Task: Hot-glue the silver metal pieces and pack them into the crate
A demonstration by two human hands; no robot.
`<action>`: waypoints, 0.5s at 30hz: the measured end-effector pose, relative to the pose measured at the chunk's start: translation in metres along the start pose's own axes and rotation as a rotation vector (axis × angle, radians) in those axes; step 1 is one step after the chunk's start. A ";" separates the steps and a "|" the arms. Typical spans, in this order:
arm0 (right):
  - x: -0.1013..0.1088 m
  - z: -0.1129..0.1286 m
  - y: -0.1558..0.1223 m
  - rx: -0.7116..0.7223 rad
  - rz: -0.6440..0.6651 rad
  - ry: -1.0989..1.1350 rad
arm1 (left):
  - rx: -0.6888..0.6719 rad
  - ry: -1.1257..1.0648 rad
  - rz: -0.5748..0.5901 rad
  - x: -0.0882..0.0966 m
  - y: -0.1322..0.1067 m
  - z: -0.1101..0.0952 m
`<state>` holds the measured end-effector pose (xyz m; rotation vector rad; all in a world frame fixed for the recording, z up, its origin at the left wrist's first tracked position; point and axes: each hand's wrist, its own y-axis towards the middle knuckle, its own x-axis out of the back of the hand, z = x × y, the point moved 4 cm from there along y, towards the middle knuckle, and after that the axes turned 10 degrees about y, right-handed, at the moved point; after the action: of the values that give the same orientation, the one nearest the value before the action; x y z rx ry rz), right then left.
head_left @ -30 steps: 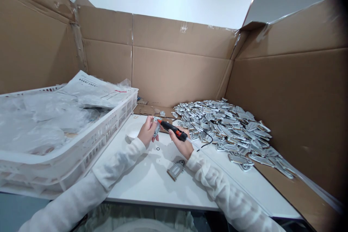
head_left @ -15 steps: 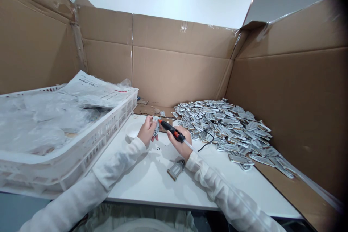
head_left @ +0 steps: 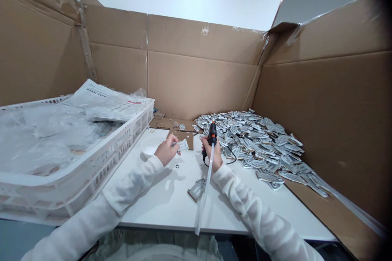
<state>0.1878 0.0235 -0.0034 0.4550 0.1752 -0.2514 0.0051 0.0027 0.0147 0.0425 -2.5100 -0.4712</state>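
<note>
Between its fingers my left hand (head_left: 166,151) pinches a small grey arch-shaped frame piece (head_left: 183,145), held above the white table (head_left: 171,208). My right hand (head_left: 217,155) is closed around a black and orange hot glue gun (head_left: 212,133). Its orange tip points up and away from me, and a translucent glue stick (head_left: 204,195) runs out of its back toward me. A second arch-shaped piece (head_left: 197,190) lies on the table between my forearms. A small black ring (head_left: 177,166) rests near my left hand.
A big pile of grey pieces (head_left: 254,138) spreads at the right. On the left stands a white plastic basket (head_left: 122,134) with clear bags and printed papers (head_left: 110,100). Cardboard walls (head_left: 202,77) enclose the table. The gun's black cord (head_left: 231,160) loops beside my right hand.
The glue gun has moved right, away from the held piece, and swung from pointing left to pointing away from me. My left hand has turned the piece so it points right.
</note>
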 end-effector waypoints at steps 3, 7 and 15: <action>-0.008 0.010 -0.006 -0.074 0.158 0.038 | -0.012 0.232 0.077 0.000 -0.003 -0.005; -0.022 0.023 -0.018 -0.113 0.443 -0.065 | -0.066 0.342 0.103 0.000 -0.005 -0.009; -0.019 0.022 -0.005 -0.135 0.450 -0.094 | -0.143 0.349 0.006 0.007 0.002 -0.009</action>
<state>0.1704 0.0130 0.0186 0.3372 -0.0055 0.1791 0.0043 0.0005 0.0263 0.0565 -2.1299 -0.5858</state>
